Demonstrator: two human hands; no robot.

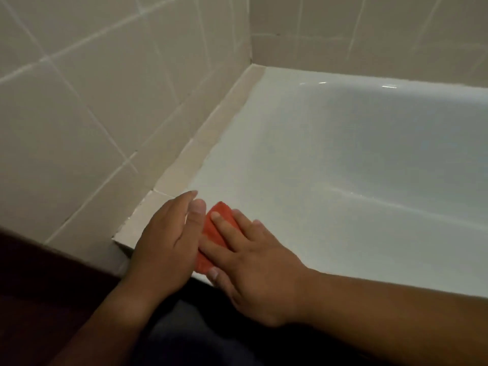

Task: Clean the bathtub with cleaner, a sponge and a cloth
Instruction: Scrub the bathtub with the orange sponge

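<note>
At the near left corner of the bathtub (277, 154) rim: right hand (253, 262), fingers flat and spread, pressing an orange-red cloth (215, 229); left hand (169, 239), fingers straight, against its left edge. Cloth mostly hidden beneath both hands. Bathtub glossy white; wall tiles (92, 101) beige, glazed.

No writing, label, brand, number or sign can be read on the bathtub (343, 154), the tiles (79, 101) or the cloth (214, 235).
</note>
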